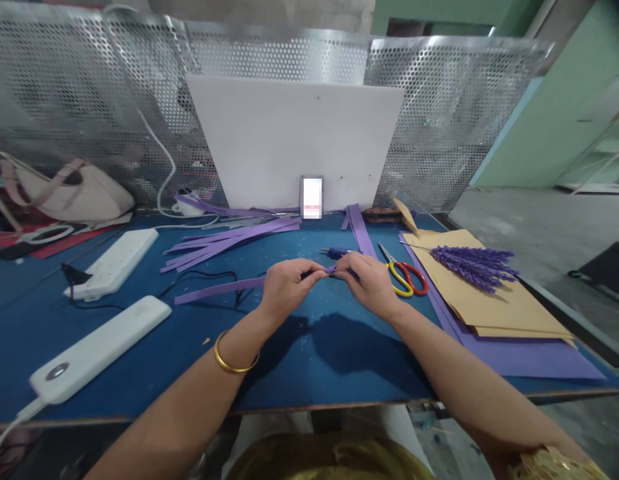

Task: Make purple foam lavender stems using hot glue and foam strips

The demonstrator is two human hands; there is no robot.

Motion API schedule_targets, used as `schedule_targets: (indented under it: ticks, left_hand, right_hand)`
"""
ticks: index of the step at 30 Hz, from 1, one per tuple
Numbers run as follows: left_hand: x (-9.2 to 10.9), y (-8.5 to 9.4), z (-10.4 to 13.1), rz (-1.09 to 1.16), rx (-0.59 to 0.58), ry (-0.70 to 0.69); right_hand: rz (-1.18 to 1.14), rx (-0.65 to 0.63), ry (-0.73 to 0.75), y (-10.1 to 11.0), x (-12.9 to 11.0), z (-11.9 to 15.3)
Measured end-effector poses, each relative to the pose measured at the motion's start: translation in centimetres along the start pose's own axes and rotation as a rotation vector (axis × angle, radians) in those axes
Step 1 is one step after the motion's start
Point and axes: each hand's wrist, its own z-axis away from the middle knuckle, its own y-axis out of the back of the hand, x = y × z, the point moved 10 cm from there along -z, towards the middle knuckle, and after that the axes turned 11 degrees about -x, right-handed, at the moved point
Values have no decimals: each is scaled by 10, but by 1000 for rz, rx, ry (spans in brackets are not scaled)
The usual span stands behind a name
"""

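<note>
Both my hands meet over the middle of the blue table, pinching one purple paper strip. My left hand is closed on it, and the strip's long free end runs out to the left past that hand. Fingertips of my right hand grip its other end, where a small folded or twisted bit shows between the two hands. Just behind my right hand lies a blue glue gun, partly hidden by it. Scissors with red and yellow handles rest right of that hand.
More purple strips lie behind on the left. Two white power strips with cords occupy the left side. At right, purple flower sprigs rest on tan sheets over purple sheets. A phone stands against a white board.
</note>
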Motion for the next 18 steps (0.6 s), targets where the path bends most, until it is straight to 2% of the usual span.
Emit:
schedule_targets:
  ticks: [8, 13, 18]
  left_hand:
    - [-4, 0, -2, -39, -17, 56]
    - [-5, -3, -3, -35, -69, 56]
    - [-14, -2, -4, -15, -59, 119]
  right_hand:
    - [-28, 13, -79, 3, 13, 0]
    - [-38, 18, -122, 3, 22, 1]
    - [5, 29, -153, 8, 30, 0]
